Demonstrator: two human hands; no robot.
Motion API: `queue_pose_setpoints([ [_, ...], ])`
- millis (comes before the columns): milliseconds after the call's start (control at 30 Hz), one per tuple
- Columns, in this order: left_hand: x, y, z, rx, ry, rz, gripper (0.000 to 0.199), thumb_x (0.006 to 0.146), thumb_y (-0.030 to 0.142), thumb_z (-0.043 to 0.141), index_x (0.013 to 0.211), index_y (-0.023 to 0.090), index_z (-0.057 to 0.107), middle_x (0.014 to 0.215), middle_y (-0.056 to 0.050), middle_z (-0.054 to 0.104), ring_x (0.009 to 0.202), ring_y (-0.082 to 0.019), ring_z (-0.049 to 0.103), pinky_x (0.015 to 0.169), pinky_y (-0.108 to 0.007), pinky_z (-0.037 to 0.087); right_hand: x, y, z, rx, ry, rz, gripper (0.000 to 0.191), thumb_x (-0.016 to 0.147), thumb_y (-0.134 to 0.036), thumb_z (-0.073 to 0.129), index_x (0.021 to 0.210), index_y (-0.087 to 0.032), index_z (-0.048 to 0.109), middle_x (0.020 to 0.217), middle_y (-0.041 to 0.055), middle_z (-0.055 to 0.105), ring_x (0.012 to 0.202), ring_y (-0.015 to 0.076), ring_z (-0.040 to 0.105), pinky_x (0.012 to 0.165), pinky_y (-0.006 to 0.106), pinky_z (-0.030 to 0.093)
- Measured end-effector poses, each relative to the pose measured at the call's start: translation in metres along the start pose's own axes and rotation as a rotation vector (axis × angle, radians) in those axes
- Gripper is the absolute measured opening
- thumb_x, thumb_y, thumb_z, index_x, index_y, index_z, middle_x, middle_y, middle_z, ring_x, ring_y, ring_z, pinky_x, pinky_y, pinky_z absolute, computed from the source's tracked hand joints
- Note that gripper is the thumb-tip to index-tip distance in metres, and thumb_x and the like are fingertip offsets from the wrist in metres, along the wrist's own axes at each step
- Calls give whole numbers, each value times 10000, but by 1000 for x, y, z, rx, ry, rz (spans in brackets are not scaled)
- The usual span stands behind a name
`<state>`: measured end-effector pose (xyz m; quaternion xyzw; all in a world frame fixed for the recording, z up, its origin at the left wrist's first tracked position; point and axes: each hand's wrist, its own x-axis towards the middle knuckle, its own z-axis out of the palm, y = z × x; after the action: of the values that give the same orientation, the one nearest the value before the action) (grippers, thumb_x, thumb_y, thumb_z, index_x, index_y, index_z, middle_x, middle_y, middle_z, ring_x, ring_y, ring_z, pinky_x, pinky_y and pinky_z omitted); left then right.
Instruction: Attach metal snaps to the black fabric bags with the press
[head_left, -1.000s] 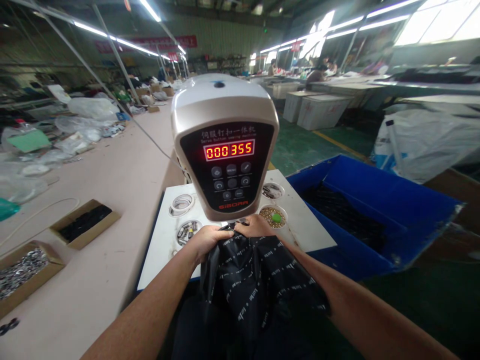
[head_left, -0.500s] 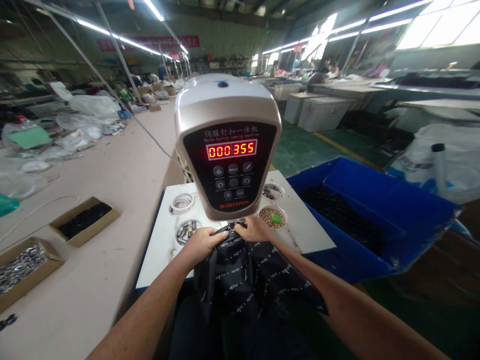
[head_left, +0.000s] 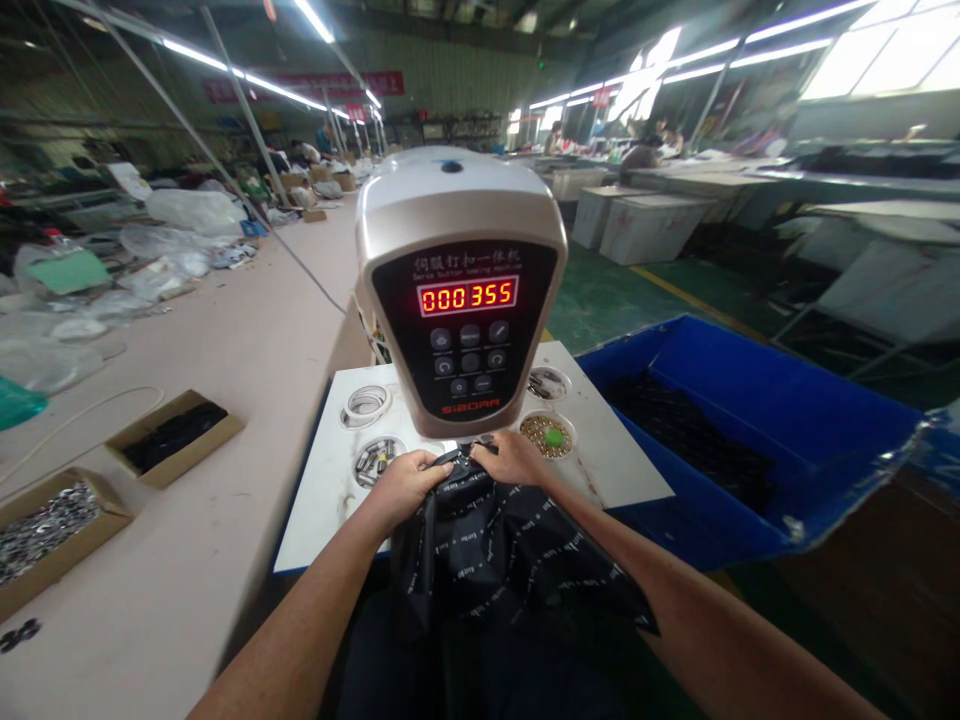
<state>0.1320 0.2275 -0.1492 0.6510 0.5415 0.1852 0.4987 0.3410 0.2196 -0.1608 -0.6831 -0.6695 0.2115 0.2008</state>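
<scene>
Black fabric with white printed lettering (head_left: 480, 550) hangs down toward my lap from both hands. My left hand (head_left: 409, 485) pinches its upper edge on the left, thumb on top. On the right, my right hand (head_left: 511, 460) grips the same edge close under the head of the button machine (head_left: 465, 330). A small shiny metal piece lies on the cloth between my hands, too small to make out. The machine's red display reads 000355. Its lower working parts are hidden behind the head.
The white machine table (head_left: 622, 470) has round wells with metal parts and brass-coloured pieces (head_left: 536, 437). A blue bin (head_left: 832, 400) with dark material stands right. Cardboard boxes of metal pieces (head_left: 52, 530) and black parts (head_left: 176, 437) sit on the long left table (head_left: 217, 500).
The view has shifted slightly. Both hands keep their hold on the fabric under the machine head, and the display number is the same.
</scene>
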Motion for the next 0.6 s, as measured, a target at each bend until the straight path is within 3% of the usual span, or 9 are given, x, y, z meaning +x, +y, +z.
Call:
queue_pose_setpoints([
  [600,-2,9,2,-70,-7,-39,434,671,560,640,836,158,645,776,-29,675,755,-221,607,692,-310,424,-1,1,4,20,2,30,298,895,-459,584,987,-223,742,1003,76,778,964,253,696,728,274,452],
])
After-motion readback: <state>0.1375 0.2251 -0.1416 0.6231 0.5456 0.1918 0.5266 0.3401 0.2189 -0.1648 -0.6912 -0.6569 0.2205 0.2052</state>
